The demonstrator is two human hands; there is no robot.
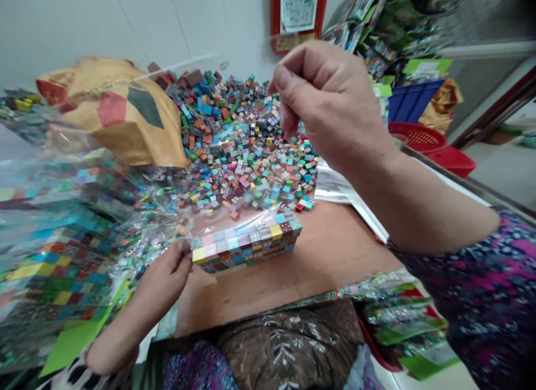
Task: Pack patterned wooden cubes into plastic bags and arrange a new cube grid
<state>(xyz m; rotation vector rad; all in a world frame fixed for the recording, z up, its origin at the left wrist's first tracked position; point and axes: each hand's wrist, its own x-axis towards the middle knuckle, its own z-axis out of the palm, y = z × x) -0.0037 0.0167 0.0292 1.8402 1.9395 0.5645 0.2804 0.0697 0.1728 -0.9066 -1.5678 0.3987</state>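
Note:
On the bare wooden table in front of me lies a long block of small patterned cubes [247, 242], several rows stacked together. Clear plastic film [255, 218] shows along its far upper side. My left hand [170, 270] is at the block's left end, its thumb and fingers pinched on the film's edge. My right hand [322, 91] is raised high above the table, thumb and fingers pressed together. A faint clear streak runs near those fingertips, but what they hold is too thin to make out.
A big heap of loose coloured cubes [251, 150] covers the back of the table. A yellow sack [121, 116] stands left of it. Packed cube blocks [62, 267] are piled at left. A red basket [419, 136] is at right, and bagged packs [410, 317] sit below the table edge.

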